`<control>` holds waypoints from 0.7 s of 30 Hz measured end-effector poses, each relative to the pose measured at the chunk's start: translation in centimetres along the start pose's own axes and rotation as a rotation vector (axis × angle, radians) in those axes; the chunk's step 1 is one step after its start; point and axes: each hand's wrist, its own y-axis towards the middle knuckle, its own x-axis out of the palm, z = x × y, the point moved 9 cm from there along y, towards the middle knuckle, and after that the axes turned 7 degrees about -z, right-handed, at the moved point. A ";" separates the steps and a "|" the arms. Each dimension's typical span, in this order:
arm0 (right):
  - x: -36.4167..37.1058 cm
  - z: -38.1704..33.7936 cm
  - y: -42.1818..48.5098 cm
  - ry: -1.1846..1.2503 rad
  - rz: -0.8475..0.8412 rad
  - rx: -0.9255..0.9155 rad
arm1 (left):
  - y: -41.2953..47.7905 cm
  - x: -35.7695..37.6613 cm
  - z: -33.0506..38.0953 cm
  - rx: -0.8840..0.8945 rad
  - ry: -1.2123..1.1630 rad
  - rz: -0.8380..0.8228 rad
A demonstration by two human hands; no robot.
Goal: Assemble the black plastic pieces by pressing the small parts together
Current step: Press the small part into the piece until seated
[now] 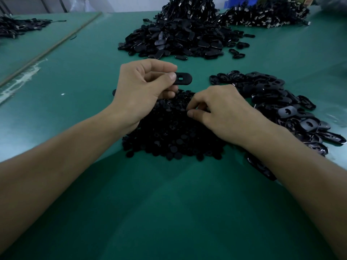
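Head view looked down on a wide green work table that carried loose heaps of black parts. The largest, a tall heap of black oval plastic pieces, stood at the far middle, with a tangle of black cords rising from its top. Just beside it to the right spread a heap of black corded parts with pale metal ends. Nearer, on the right, lay a long pile of glossy black oval shells with slotted faces, running toward the person's right forearm. Straight in front of the person sat a mound of small round black plastic buttons. A smaller, flatter scatter of black parts lay well apart at the far left, beyond a thin pale strip that crossed the table on a slant.

The left hand hovered over the far edge of the button mound and pinched a flat black oval plastic piece with a small slot between thumb and forefinger. That piece was in the air, its long axis running left to right, its free rounded end pointing right and its slotted face turned up toward the camera.

The right hand rested on the button mound, fingers curled down, thumb and forefinger tips close together; I could not tell whether they had hold of a button.
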 end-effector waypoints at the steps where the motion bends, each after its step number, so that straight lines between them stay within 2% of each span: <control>1: 0.0 0.0 0.0 0.005 0.004 0.003 | 0.0 0.0 0.0 0.001 0.009 0.000; 10: -1.1 -0.8 -0.3 0.056 0.128 -0.065 | -0.1 0.2 0.1 0.004 0.050 -0.006; 14: -1.0 -1.1 -0.4 0.087 0.107 -0.064 | 0.0 0.1 -0.1 -0.004 0.056 -0.004; 21: -1.9 -1.4 -1.0 0.192 0.175 -0.075 | 0.1 0.0 -0.3 -0.009 0.070 -0.004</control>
